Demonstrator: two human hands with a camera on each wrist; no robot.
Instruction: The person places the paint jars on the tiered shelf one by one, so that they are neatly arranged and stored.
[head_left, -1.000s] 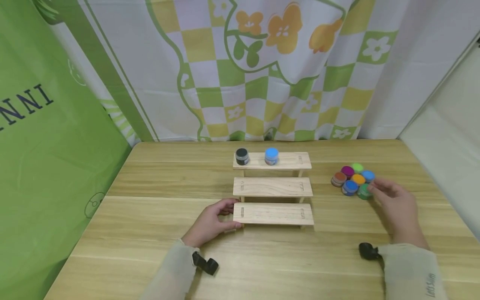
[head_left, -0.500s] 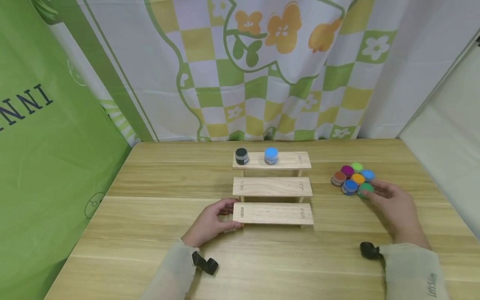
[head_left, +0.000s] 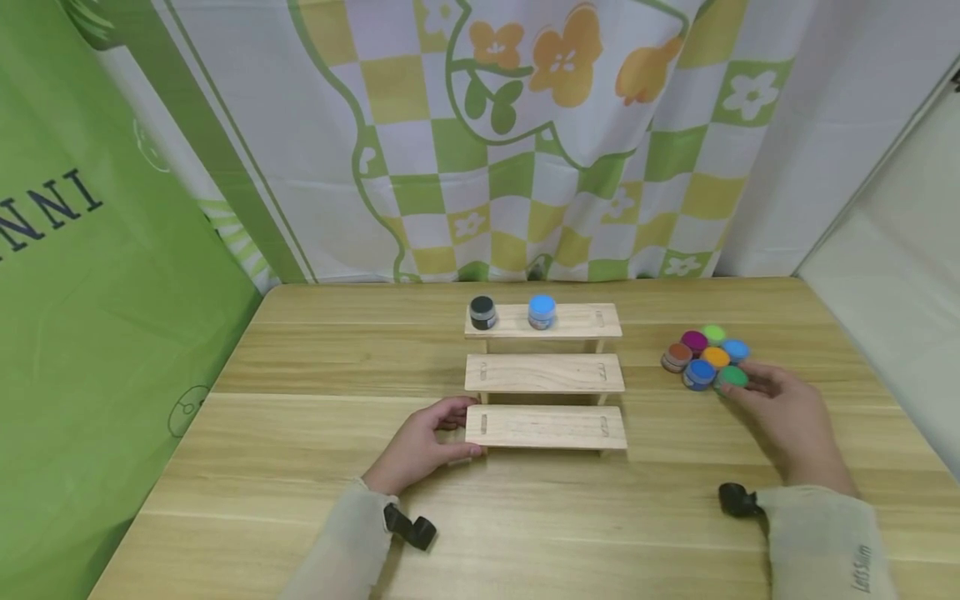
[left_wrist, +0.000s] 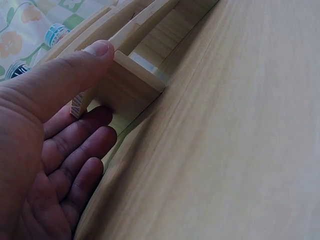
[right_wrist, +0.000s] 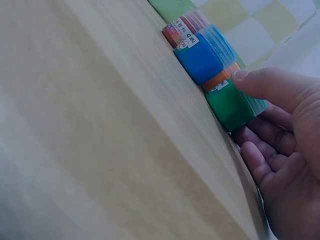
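A three-step wooden display stand (head_left: 546, 427) sits mid-table. My left hand (head_left: 420, 447) holds the left end of its lowest step, the thumb at the front edge and the fingers behind; the left wrist view shows the thumb (left_wrist: 97, 50) against the wood. On the top step are a black-lidded paint jar (head_left: 483, 312) and a light blue one (head_left: 542, 312). To the right, my right hand (head_left: 795, 417) pinches a green paint jar (right_wrist: 232, 105), thumb at its lid and fingers round its far side. That jar stands at the near edge of a cluster of jars.
Clustered beside the green jar are a dark blue jar (head_left: 699, 375), an orange one (head_left: 716, 358), a brown one (head_left: 677, 357), a purple one (head_left: 694, 342), a lime one (head_left: 713, 335) and another light blue one (head_left: 736, 350). A patterned curtain (head_left: 517, 217) hangs behind the table.
My right thumb has moved left from the green jar's side onto its lid edge, and the jar has shifted or tipped slightly. The left hand and the stand stay put.
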